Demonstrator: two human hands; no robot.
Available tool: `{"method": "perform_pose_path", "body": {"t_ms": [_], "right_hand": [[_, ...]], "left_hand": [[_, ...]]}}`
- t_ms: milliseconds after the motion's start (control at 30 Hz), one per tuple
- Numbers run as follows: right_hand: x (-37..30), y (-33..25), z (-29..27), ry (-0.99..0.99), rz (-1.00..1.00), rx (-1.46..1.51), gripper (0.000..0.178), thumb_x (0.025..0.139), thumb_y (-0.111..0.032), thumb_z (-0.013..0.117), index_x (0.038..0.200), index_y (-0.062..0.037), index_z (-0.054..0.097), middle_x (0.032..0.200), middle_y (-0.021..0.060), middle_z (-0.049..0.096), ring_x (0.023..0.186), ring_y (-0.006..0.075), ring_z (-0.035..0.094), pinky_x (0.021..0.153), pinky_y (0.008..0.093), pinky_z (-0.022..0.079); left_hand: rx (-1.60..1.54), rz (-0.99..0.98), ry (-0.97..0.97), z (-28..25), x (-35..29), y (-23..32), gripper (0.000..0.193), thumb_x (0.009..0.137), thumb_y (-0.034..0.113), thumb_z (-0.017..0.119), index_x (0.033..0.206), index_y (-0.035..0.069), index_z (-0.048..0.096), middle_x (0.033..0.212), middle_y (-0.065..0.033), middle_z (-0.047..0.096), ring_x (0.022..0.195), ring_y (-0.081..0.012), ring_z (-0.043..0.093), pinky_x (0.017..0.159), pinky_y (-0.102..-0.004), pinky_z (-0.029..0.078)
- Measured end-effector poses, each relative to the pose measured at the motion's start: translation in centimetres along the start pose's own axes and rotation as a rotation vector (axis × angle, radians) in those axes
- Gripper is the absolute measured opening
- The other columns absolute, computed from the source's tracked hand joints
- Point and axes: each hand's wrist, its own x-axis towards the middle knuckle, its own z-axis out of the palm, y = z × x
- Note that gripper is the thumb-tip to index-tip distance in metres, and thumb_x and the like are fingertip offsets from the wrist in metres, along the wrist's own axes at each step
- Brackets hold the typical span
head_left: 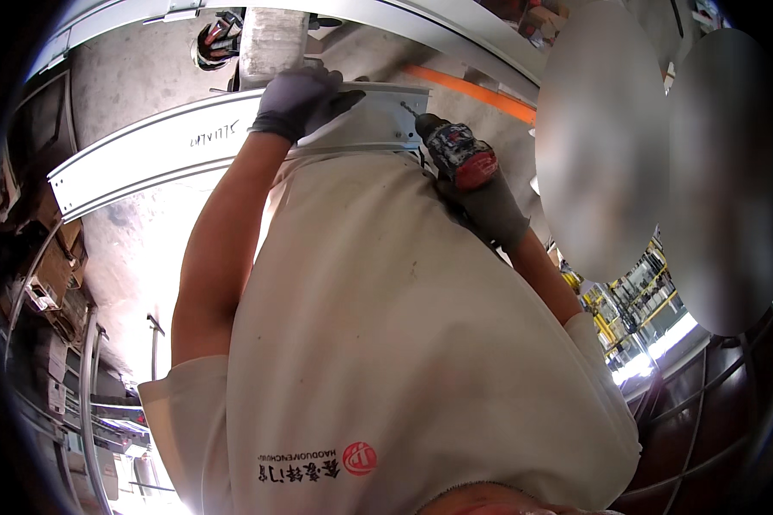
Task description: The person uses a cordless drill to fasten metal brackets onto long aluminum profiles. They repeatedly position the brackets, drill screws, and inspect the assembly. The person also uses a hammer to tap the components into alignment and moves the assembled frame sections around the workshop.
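Observation:
A long white metal profile (172, 137) with a channelled edge and dark handwriting lies crosswise in front of my body. My left hand (305, 101), in a grey glove, grips its upper edge, with the fingers over the far side and the thumb pointing right. Near the profile's right end, my right hand (489, 210), also gloved, is closed around a worn black and red power drill (457, 154). The drill's thin bit points up and left at the end of the profile, close to small holes there; whether it touches the metal I cannot tell.
Beyond the profile stands a scuffed pale block or post (272, 47), with a container of tools (219, 41) beside it. A long white rail (438, 30) arches across the back, near an orange bar (472, 93). Cardboard boxes (51, 275) sit at left. Blurred patches hide the right.

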Motion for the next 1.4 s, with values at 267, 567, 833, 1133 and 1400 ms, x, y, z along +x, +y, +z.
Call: {"method": "perform_pose_path", "body": {"t_ms": [267, 567, 833, 1133, 1400], "right_hand": [[0.4, -1.8, 0.3, 0.027, -0.108, -0.130, 0.035, 0.090, -0.022, 0.074, 0.115, 0.0014, 0.066, 0.107, 0.0151, 0.073, 0.096, 0.0236, 0.069, 0.090, 0.0371, 0.053], [0.5, -2.2, 0.3, 0.066, -0.175, -0.055, 0.038, 0.086, -0.017, 0.077, 0.119, 0.0012, 0.066, 0.112, 0.0152, 0.073, 0.102, 0.0242, 0.069, 0.094, 0.0362, 0.053], [0.4, -2.2, 0.3, 0.079, -0.207, -0.056, 0.035, 0.086, -0.017, 0.078, 0.114, 0.0017, 0.068, 0.105, 0.0141, 0.074, 0.095, 0.0185, 0.068, 0.089, 0.0344, 0.054], [0.2, -3.1, 0.5, 0.094, -0.237, -0.123, 0.038, 0.086, -0.021, 0.079, 0.114, 0.0016, 0.067, 0.103, 0.0136, 0.074, 0.092, 0.0193, 0.067, 0.089, 0.0347, 0.054], [0.7, -2.0, 0.4, 0.102, -0.220, -0.048, 0.037, 0.086, -0.018, 0.079, 0.114, 0.0028, 0.067, 0.105, 0.0153, 0.074, 0.094, 0.0208, 0.068, 0.090, 0.0355, 0.054]], "left_hand": [[-0.008, 0.034, 0.049, 0.3, 0.0, -0.4, 0.052, 0.100, 0.060, 0.053, 0.094, 0.010, 0.067, 0.093, -0.0145, 0.073, 0.089, -0.0356, 0.072, 0.074, -0.0490, 0.058], [0.006, 0.016, 0.015, -0.5, -0.1, 0.1, 0.052, 0.099, 0.061, 0.053, 0.096, 0.011, 0.068, 0.094, -0.0145, 0.073, 0.091, -0.0358, 0.072, 0.075, -0.0490, 0.058], [0.013, 0.017, -0.002, -0.4, 0.1, 0.0, 0.052, 0.100, 0.061, 0.052, 0.097, 0.012, 0.067, 0.092, -0.0153, 0.073, 0.093, -0.0359, 0.072, 0.078, -0.0490, 0.058], [-0.005, 0.021, 0.012, -0.7, 0.1, 0.2, 0.050, 0.099, 0.060, 0.056, 0.096, 0.011, 0.067, 0.086, -0.0158, 0.072, 0.083, -0.0372, 0.072, 0.071, -0.0495, 0.058], [-0.001, 0.032, 0.023, -0.4, 0.1, 0.0, 0.050, 0.098, 0.061, 0.056, 0.095, 0.012, 0.067, 0.086, -0.0146, 0.072, 0.083, -0.0356, 0.073, 0.070, -0.0486, 0.058]]}}
